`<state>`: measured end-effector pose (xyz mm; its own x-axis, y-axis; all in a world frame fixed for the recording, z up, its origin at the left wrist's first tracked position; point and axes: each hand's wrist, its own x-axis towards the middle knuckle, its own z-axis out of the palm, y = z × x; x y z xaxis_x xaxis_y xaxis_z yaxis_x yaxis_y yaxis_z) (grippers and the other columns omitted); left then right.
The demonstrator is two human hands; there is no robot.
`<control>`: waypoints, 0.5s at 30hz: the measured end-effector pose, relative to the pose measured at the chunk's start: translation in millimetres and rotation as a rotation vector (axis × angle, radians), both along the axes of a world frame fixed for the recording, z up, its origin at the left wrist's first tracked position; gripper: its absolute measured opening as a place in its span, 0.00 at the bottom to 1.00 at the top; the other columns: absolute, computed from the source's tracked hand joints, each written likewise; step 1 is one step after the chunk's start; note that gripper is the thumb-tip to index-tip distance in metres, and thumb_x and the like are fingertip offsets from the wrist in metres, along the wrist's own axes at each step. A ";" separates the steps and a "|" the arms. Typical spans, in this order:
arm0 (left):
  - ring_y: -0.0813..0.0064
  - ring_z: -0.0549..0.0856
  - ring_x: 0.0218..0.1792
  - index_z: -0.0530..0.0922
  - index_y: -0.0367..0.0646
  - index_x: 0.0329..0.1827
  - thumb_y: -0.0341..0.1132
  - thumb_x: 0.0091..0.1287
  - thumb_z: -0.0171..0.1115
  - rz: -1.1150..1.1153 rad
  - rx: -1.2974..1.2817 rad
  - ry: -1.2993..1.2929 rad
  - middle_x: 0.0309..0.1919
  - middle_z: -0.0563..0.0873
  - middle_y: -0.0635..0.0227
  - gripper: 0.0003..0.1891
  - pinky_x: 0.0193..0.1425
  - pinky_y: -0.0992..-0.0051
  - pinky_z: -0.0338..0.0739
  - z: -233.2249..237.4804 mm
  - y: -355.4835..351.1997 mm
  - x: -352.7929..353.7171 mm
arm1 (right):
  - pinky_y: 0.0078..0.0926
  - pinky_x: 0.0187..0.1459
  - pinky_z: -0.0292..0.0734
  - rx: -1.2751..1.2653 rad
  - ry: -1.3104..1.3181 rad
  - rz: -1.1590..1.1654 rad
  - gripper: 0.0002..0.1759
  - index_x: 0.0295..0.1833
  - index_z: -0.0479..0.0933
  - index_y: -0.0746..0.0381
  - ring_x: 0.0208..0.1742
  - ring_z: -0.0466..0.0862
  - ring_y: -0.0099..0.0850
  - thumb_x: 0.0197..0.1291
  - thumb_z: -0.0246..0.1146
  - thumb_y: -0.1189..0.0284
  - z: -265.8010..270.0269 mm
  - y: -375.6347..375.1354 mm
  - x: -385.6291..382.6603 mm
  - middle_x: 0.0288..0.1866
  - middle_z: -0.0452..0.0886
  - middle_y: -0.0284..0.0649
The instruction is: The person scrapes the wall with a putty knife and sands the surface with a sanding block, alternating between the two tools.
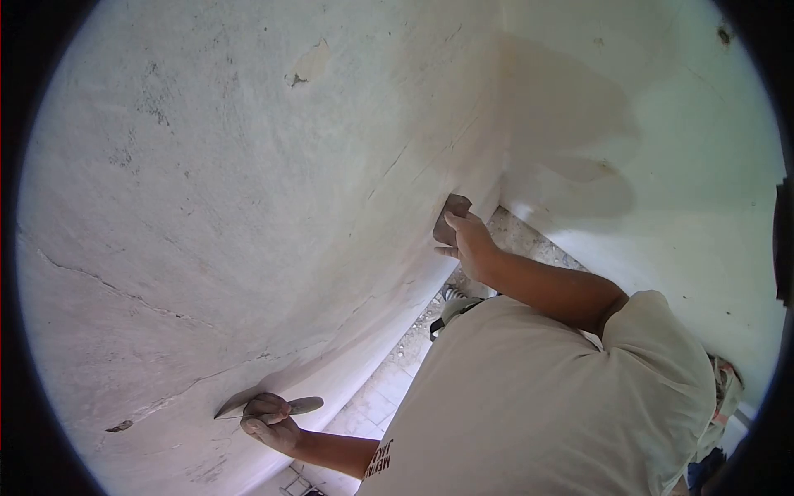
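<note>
In the lower left, my left hand (pixel 271 423) is closed around a putty knife (pixel 306 404). Its blade lies close to the whitish plastered wall (pixel 248 165), and the rounded handle end sticks out past my fingers. My right hand (pixel 471 240), farther up and to the right, grips a dark brown flat piece that looks like sandpaper (pixel 451 211) against the same wall, near the corner. Part of that piece is hidden by my thumb and palm. Long cracks (pixel 157 307) run across the wall, along with a chipped spot (pixel 308 66).
A second pale wall (pixel 678 207) meets the first at a corner on the right and carries shadows. Below lies a tiled floor (pixel 380 393) with dust and rubble. A dark metal item (pixel 302 484) shows at the bottom edge. Cloth items (pixel 726 388) are behind me at the right.
</note>
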<state>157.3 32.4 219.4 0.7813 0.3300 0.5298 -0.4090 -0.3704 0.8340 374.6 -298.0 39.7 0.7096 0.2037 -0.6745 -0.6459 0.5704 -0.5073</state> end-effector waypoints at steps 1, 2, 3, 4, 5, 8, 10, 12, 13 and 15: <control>0.75 0.67 0.20 0.69 0.45 0.17 0.55 0.74 0.56 -0.012 0.004 -0.006 0.15 0.67 0.72 0.29 0.25 0.76 0.64 0.3 -0.5 0.9 | 0.47 0.57 0.80 -0.033 0.012 0.009 0.25 0.72 0.63 0.55 0.68 0.70 0.35 0.74 0.54 0.60 0.4 -0.8 -1.1 0.71 0.66 0.34; 0.75 0.68 0.19 0.69 0.45 0.17 0.55 0.74 0.56 -0.023 0.009 -0.015 0.15 0.67 0.72 0.29 0.25 0.77 0.64 0.6 -1.1 1.6 | 0.47 0.57 0.80 -0.066 0.022 0.019 0.26 0.72 0.62 0.55 0.68 0.71 0.34 0.73 0.54 0.60 1.2 -0.6 -2.8 0.71 0.66 0.34; 0.75 0.68 0.19 0.69 0.45 0.17 0.54 0.74 0.56 -0.020 0.006 -0.011 0.15 0.67 0.72 0.29 0.25 0.77 0.64 0.9 -2.3 2.0 | 0.47 0.57 0.79 -0.096 0.032 0.030 0.26 0.72 0.62 0.55 0.68 0.71 0.34 0.73 0.54 0.59 1.7 -0.4 -3.4 0.71 0.66 0.34; 0.75 0.68 0.19 0.69 0.45 0.17 0.54 0.74 0.56 -0.016 0.004 -0.006 0.15 0.67 0.71 0.28 0.25 0.77 0.63 1.4 -3.6 1.8 | 0.47 0.58 0.79 -0.127 0.071 0.037 0.26 0.72 0.62 0.55 0.67 0.71 0.34 0.73 0.54 0.59 -4.6 -0.7 -2.2 0.71 0.67 0.34; 0.75 0.68 0.19 0.69 0.45 0.17 0.54 0.74 0.56 -0.016 0.003 -0.002 0.15 0.67 0.71 0.28 0.25 0.77 0.63 2.0 -3.6 2.3 | 0.46 0.58 0.79 -0.157 0.109 0.042 0.26 0.72 0.62 0.55 0.67 0.71 0.34 0.73 0.54 0.59 -16.5 -1.2 0.4 0.70 0.67 0.34; 0.75 0.68 0.19 0.68 0.45 0.17 0.55 0.74 0.55 -0.010 -0.019 -0.002 0.15 0.67 0.71 0.29 0.24 0.76 0.63 -2.0 2.9 -1.1 | 0.46 0.59 0.77 -0.109 0.058 0.048 0.26 0.72 0.63 0.54 0.67 0.72 0.33 0.73 0.55 0.59 -3.4 -4.2 4.6 0.69 0.69 0.34; 0.75 0.68 0.19 0.68 0.45 0.17 0.55 0.74 0.56 -0.026 0.005 0.017 0.15 0.67 0.71 0.29 0.24 0.76 0.64 0.9 3.0 -1.8 | 0.46 0.58 0.76 -0.066 0.022 0.057 0.26 0.72 0.63 0.54 0.67 0.72 0.32 0.73 0.55 0.59 -2.2 -3.8 0.2 0.68 0.70 0.34; 0.75 0.68 0.19 0.67 0.45 0.16 0.55 0.73 0.56 -0.030 -0.001 0.017 0.15 0.67 0.71 0.29 0.24 0.76 0.64 0.0 1.7 0.5 | 0.46 0.58 0.75 -0.065 0.004 0.066 0.25 0.72 0.64 0.53 0.66 0.73 0.31 0.73 0.55 0.59 -10.5 -6.1 4.4 0.68 0.71 0.33; 0.75 0.68 0.19 0.67 0.45 0.16 0.56 0.73 0.56 -0.019 -0.014 0.008 0.15 0.67 0.71 0.30 0.25 0.76 0.64 -0.6 1.0 0.6 | 0.46 0.57 0.75 -0.099 0.006 0.075 0.25 0.71 0.65 0.53 0.65 0.74 0.31 0.73 0.55 0.59 -11.9 -7.5 4.2 0.66 0.72 0.33; 0.75 0.68 0.19 0.67 0.45 0.16 0.56 0.72 0.57 -0.004 -0.029 0.005 0.15 0.67 0.71 0.30 0.25 0.76 0.64 -0.3 0.0 -1.0 | 0.45 0.56 0.75 -0.165 0.011 0.098 0.23 0.69 0.66 0.53 0.63 0.76 0.32 0.73 0.56 0.59 -13.9 -8.7 0.9 0.64 0.74 0.32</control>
